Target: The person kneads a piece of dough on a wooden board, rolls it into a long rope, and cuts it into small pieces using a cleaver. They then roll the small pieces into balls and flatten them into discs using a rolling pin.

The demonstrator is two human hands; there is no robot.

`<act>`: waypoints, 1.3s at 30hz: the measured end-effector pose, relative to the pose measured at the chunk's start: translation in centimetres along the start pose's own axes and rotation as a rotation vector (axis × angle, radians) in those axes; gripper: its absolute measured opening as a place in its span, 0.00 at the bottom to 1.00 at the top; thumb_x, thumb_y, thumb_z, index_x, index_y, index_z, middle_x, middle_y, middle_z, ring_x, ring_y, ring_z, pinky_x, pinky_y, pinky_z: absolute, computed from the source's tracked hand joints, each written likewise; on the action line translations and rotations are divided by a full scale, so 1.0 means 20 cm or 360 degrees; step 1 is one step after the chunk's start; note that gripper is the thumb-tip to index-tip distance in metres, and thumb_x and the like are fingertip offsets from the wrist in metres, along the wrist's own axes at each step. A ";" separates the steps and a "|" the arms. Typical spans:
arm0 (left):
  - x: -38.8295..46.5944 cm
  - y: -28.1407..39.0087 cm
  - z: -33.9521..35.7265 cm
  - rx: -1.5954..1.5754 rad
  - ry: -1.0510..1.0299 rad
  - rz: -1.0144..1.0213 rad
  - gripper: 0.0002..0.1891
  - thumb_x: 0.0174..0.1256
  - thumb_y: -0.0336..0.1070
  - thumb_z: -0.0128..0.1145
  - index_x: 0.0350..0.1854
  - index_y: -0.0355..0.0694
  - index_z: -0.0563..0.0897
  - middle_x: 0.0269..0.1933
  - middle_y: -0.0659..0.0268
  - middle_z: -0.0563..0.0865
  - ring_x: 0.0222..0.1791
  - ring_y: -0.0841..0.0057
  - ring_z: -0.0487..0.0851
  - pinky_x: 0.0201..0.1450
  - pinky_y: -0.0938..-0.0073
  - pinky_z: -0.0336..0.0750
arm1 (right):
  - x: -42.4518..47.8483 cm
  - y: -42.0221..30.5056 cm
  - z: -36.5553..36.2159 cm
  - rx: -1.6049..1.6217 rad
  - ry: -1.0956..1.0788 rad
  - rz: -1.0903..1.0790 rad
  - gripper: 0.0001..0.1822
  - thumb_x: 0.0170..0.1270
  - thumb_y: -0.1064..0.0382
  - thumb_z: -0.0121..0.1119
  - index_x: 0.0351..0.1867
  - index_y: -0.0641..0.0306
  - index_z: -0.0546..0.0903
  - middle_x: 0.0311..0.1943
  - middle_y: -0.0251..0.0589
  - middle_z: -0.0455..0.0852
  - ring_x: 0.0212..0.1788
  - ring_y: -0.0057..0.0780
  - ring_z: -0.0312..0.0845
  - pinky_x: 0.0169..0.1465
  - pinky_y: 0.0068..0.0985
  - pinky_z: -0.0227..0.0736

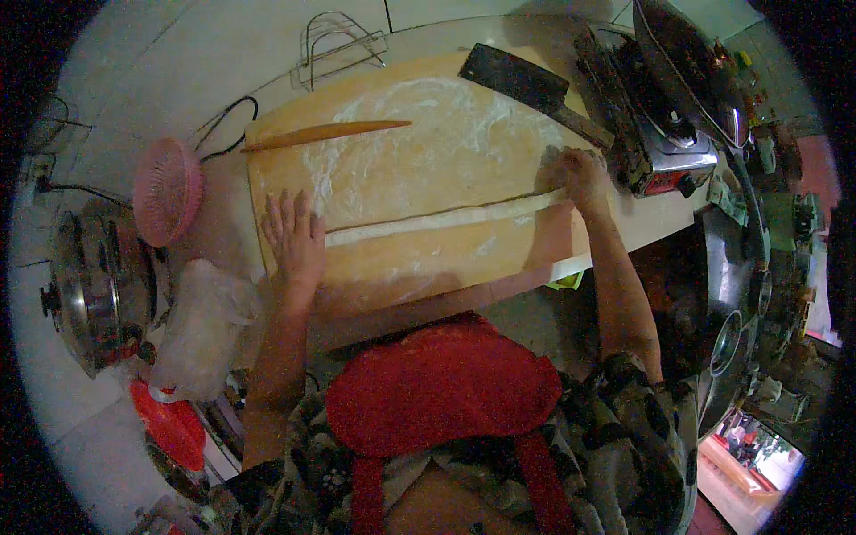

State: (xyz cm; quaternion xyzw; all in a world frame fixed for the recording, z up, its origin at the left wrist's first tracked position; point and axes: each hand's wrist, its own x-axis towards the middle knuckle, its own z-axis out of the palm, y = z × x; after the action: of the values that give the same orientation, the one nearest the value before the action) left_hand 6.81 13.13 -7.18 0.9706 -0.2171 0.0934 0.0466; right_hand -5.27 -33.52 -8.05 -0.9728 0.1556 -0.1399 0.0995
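Observation:
A long pale strip of dough (441, 219) stretches across a floured wooden board (414, 180). At its left end my left hand (291, 234) lies flat on the board with the fingers apart, its thumb side against the dough. The other end runs up to my right hand (580, 175). There the fingers are curled, and I cannot see whether they grip the dough. A tapered wooden rolling pin (328, 136) rests on the board's far left part. Beyond my right hand a cleaver (518, 77) lies at the far right, its handle pointing towards the stove.
A gas stove (675, 160) with a wok (695, 67) stands right of the board. On the left are a pink plastic basket (167, 192), a lidded metal pot (100, 294) and a plastic bag (207, 328). A wire rack (341, 47) stands behind the board.

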 end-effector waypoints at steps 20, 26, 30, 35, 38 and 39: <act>-0.06 -0.12 0.16 0.0006 0.0019 0.0139 0.22 0.65 0.42 0.49 0.61 0.44 0.70 0.66 0.58 0.65 0.70 0.54 0.52 0.68 0.49 0.46 | -0.20 0.22 -0.10 0.1829 0.0354 0.0788 0.06 0.59 0.69 0.61 0.36 0.62 0.77 0.32 0.32 0.79 0.35 0.21 0.71 0.43 0.21 0.66; -0.05 -0.09 0.15 -0.0091 0.0126 0.0076 0.22 0.64 0.40 0.52 0.60 0.44 0.70 0.66 0.56 0.65 0.70 0.53 0.52 0.68 0.49 0.46 | -0.65 0.45 -0.34 0.1669 0.0516 0.1056 0.14 0.57 0.68 0.63 0.45 0.66 0.78 0.41 0.37 0.82 0.41 0.26 0.75 0.46 0.22 0.72; -0.04 -0.07 0.17 -0.0057 0.0162 0.0134 0.23 0.62 0.40 0.54 0.60 0.44 0.71 0.66 0.55 0.64 0.70 0.52 0.52 0.68 0.48 0.47 | -1.32 0.96 -0.42 0.0336 -0.0007 0.1433 0.16 0.63 0.61 0.55 0.52 0.61 0.76 0.49 0.42 0.80 0.48 0.36 0.77 0.47 0.33 0.73; -0.08 0.03 0.01 -0.0116 0.0216 0.0253 0.25 0.58 0.41 0.58 0.60 0.44 0.72 0.65 0.54 0.67 0.69 0.51 0.54 0.68 0.47 0.47 | -1.42 0.70 -0.51 -0.1089 -0.0792 0.1240 0.22 0.62 0.64 0.53 0.60 0.55 0.72 0.56 0.46 0.75 0.57 0.44 0.71 0.58 0.40 0.68; -0.08 0.13 -0.04 -0.0210 0.0138 0.0295 0.25 0.58 0.40 0.58 0.60 0.44 0.72 0.64 0.54 0.68 0.69 0.51 0.54 0.68 0.46 0.46 | -1.16 0.48 -0.41 -0.0658 -0.0136 0.0568 0.24 0.60 0.67 0.54 0.60 0.57 0.71 0.59 0.47 0.72 0.61 0.46 0.67 0.61 0.39 0.65; -0.06 0.17 -0.03 -0.0246 0.0116 0.0282 0.25 0.58 0.41 0.58 0.60 0.44 0.72 0.64 0.54 0.68 0.69 0.51 0.55 0.68 0.45 0.46 | -0.98 0.30 -0.36 -0.0018 -0.0073 0.0698 0.23 0.60 0.68 0.54 0.59 0.61 0.71 0.58 0.49 0.72 0.60 0.47 0.67 0.61 0.39 0.65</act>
State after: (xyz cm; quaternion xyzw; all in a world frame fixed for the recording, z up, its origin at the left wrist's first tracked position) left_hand 4.07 10.63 -6.61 0.9370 -0.3068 0.1153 0.1208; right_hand -26.95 -33.66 -7.48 -0.9191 0.3620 -0.0919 0.1255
